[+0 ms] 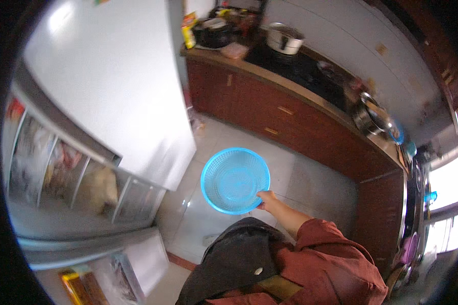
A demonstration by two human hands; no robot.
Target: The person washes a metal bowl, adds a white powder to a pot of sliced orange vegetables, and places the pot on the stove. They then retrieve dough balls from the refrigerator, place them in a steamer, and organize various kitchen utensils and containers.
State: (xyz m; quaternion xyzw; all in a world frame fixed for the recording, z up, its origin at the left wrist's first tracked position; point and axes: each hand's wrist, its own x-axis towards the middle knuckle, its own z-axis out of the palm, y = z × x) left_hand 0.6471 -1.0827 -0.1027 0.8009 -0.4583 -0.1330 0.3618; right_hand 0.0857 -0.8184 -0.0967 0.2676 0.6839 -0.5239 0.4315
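My right hand grips the rim of a round blue plastic basket at its lower right, thumb over the edge. The basket hangs above the tiled floor, its inside facing up, and nothing shows in it. My left hand is out of view. On the left stands an open refrigerator with clear-fronted freezer drawers, which hold bags and packages, blurred by motion. Its white door stands swung out beyond them.
A counter with dark red cabinets curves along the top and right. On it are a light-coloured pot, a steel pot and a yellow packet. Lower left, a yellow box lies in an open refrigerator compartment. Windows are at the right.
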